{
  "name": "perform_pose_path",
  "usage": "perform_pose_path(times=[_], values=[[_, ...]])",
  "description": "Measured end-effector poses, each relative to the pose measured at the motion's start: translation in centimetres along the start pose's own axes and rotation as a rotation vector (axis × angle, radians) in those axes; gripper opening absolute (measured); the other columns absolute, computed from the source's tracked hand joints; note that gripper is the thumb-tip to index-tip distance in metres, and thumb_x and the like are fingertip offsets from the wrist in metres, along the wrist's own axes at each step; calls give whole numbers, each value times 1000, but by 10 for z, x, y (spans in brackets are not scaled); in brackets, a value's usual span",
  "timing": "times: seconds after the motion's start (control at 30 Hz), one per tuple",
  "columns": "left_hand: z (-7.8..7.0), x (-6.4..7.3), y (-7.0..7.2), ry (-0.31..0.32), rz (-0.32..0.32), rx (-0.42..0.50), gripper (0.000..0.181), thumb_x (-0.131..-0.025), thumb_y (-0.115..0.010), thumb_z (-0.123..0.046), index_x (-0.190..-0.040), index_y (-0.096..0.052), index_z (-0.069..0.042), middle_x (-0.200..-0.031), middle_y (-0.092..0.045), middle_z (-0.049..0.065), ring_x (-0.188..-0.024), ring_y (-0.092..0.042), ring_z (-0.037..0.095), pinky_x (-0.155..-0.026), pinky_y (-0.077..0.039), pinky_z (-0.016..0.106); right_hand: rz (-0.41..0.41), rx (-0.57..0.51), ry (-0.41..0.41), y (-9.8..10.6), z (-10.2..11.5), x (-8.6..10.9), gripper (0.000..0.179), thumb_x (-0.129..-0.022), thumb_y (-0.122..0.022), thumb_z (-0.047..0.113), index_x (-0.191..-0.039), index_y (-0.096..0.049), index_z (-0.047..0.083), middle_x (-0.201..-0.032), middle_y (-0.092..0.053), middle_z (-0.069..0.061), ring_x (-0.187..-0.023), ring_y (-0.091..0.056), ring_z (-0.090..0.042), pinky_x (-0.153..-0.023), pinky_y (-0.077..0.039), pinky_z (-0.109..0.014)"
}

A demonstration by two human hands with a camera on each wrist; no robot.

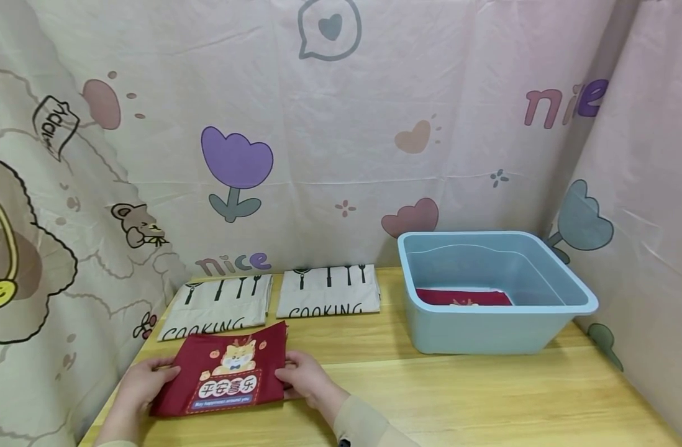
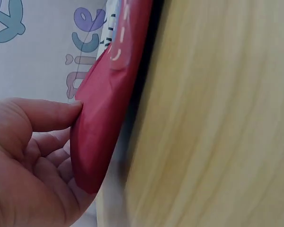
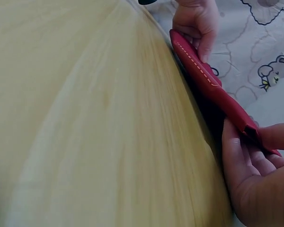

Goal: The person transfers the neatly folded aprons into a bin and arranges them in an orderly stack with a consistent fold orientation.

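Across the far side, a pale printed curtain point(image 1: 330, 236) is hanging, lightly creased, with a purple tulip point(image 1: 237, 162) blooming left of centre and a grey speech bubble point(image 1: 330, 56) floating up top! Over on the left, patterned drapery point(image 1: 106, 292) is sloping inward, showing off a little brown bear point(image 1: 140, 225). On the right, more cloth point(image 1: 654, 161) is glowing faintly pink, while below, a yellow wood-grain tabletop point(image 1: 458, 397) is catching soft light.
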State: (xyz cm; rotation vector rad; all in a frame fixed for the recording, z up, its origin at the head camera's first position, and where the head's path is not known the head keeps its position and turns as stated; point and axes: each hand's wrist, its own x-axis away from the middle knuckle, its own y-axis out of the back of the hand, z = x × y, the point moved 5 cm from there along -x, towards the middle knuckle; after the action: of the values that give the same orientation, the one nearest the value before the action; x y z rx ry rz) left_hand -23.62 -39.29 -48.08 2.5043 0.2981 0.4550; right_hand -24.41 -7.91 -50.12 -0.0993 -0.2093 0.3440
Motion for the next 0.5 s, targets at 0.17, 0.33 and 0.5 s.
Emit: perform_pose_path(times=[0.17,0.33,0.5], values=[[-7,2,-5,-34,1,35,58,-91,-66,-13,-133,-44,20,-110,-58,33,-78,-61,20,-62,-54,35,7,18,18,7,3,2,23,-93,-59,-2,-116,-64,-3,-87,-71,-8,-75,-69,-22,-64,-60,-39],[-15,7,-7,-41,-5,90,57,-93,-65,-13,-135,-43,19,-102,-64,23,-77,-61,16,-62,-54,34,14,17,41,15,8,4,26,-92,-59,-2,-118,-62,-4,-85,-71,-11,-75,-70,-24,-64,-60,-39],[-21,9,-7,-38,1,125,61,-95,-64,-17,-139,-40,17,-110,-63,25,-81,-60,14,-65,-54,33,16,-11,74,23,10,5,28,-92,-58,-3,-120,-62,-4,-85,-71,-14,-76,-70,-27,-65,-60,-42]])
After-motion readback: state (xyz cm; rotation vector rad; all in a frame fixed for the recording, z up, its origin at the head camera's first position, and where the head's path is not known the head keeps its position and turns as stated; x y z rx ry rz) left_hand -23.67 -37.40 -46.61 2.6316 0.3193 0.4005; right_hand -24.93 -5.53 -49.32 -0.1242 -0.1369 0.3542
